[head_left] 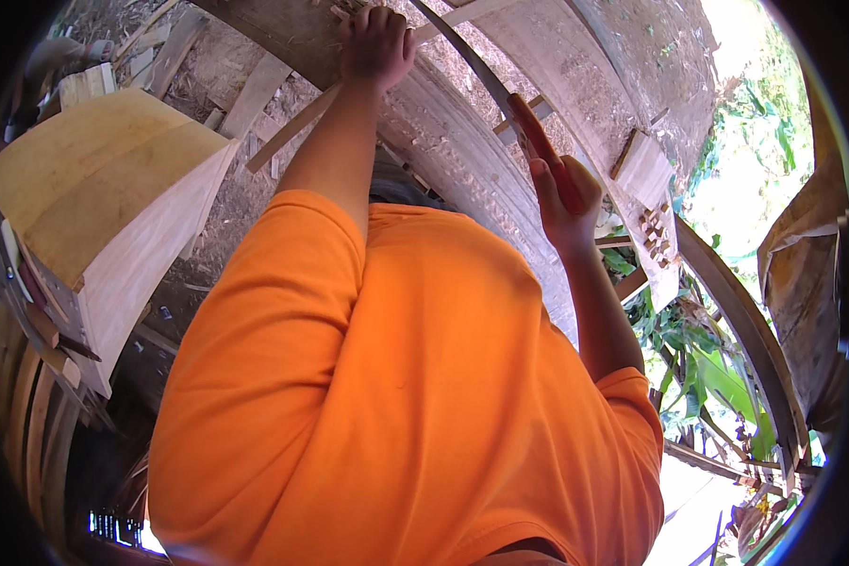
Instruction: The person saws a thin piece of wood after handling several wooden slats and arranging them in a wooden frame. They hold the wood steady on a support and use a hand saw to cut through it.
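Observation:
In my right hand (575, 212) is a handsaw, its red-orange handle (536, 137) wrapped by my fingers. The dark, narrow saw blade (467, 54) slants up and left past the top edge of the view, so its tip is hidden. My left hand (377, 47) presses down with curled fingers on a thin wooden strip (295, 129). This strip lies across a long, weathered plank (462, 141) and shows on both sides of the hand. What lies directly under the fingers is hidden.
A box-like wooden piece (104, 174) with a curved top stands at left. At right, a small wood block (643, 168) and several small wood pieces (657, 234) lie on a pale board. Offcuts (258, 94) litter the ground; green plants (722, 377) grow beyond.

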The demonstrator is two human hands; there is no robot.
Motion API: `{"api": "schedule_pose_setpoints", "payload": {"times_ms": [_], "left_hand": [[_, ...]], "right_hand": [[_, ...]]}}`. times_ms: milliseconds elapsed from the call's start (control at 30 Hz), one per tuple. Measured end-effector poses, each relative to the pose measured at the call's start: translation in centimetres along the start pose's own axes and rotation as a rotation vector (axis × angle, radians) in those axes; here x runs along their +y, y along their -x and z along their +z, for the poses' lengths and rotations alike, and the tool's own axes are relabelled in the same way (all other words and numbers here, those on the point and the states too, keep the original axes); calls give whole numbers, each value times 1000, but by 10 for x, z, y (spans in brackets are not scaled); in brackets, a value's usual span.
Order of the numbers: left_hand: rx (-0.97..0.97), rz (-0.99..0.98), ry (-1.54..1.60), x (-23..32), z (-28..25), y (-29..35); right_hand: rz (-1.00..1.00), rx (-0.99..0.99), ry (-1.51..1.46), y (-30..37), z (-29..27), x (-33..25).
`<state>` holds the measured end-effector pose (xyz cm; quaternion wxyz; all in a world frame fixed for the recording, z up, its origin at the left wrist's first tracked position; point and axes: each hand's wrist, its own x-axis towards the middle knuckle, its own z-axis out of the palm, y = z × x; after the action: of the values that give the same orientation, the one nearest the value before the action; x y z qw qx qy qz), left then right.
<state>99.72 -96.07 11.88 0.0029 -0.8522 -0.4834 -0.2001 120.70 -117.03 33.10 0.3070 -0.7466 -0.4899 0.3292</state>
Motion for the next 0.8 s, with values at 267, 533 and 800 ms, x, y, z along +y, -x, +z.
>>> {"api": "schedule_pose_setpoints", "payload": {"times_ms": [267,533,800], "left_hand": [[-48,-40,-9,8,-19,-9],[-106,-69,12,5,-14,-8],[-52,-61,-16,4,-20,-7]], "right_hand": [[-20,4,9,-4,2,1],[-115,22,42,-41,29,-8],[-162,-5,89,-99,68,0]]}}
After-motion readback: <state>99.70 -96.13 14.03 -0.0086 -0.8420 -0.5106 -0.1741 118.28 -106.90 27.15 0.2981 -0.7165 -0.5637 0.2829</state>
